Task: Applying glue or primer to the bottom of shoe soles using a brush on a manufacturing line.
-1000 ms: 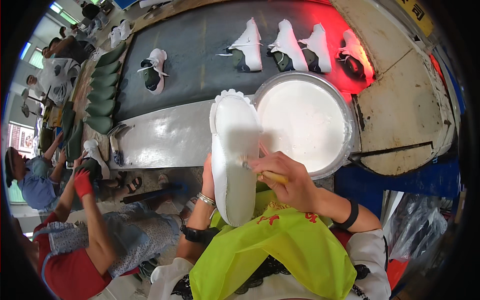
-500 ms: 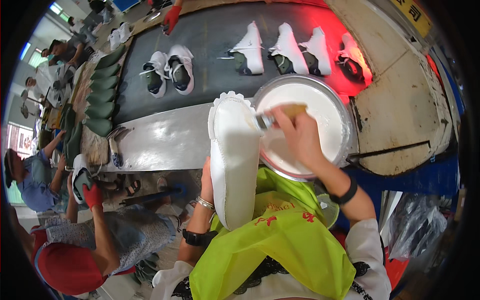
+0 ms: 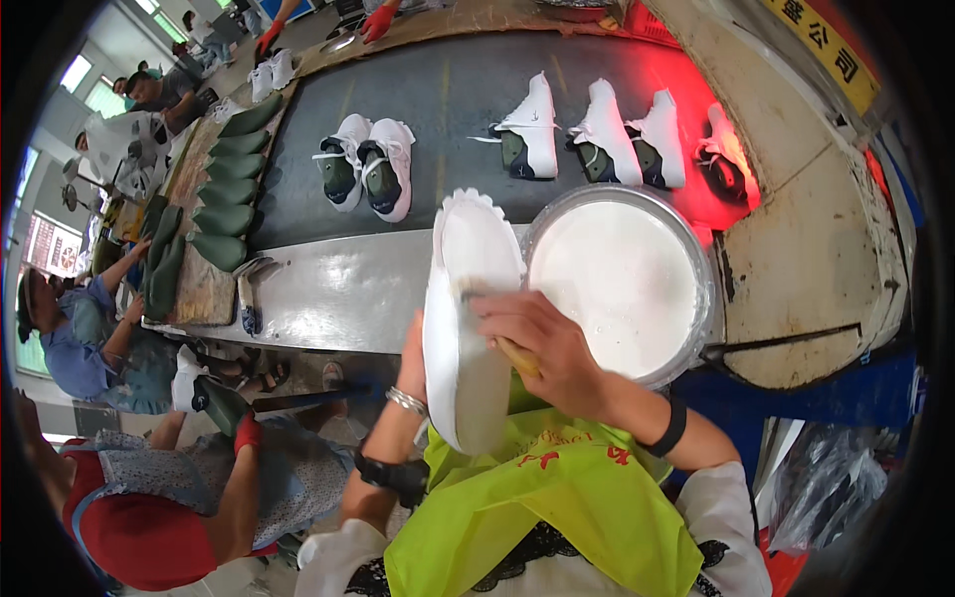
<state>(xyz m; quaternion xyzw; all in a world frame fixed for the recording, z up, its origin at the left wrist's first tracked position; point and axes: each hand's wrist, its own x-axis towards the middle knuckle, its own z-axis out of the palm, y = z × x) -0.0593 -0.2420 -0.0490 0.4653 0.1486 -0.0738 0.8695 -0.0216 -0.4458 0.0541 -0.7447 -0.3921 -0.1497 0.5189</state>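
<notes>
My left hand (image 3: 412,363) grips a white shoe upper (image 3: 458,383) from its left side, with the sole face turned up and the scalloped toe edge pointing away. My right hand (image 3: 552,348) is closed on a brush (image 3: 519,356) with a yellowish handle. The bristles touch the sole face around its middle, partly hidden by my fingers. Just right of the shoe stands a round metal basin (image 3: 709,289) of white liquid (image 3: 617,279).
White-and-green shoes stand on the dark belt (image 3: 438,119), the right ones under red light. Dark green foot-shaped pieces (image 3: 224,221) line a board at the left. A metal ledge (image 3: 328,289) runs before the belt. A co-worker in a red cap (image 3: 144,532) holds a shoe at lower left.
My right hand has moved left and nearer, bringing the brush from the shoe's right edge onto the middle of its sole face. The shoe has tilted a little.
</notes>
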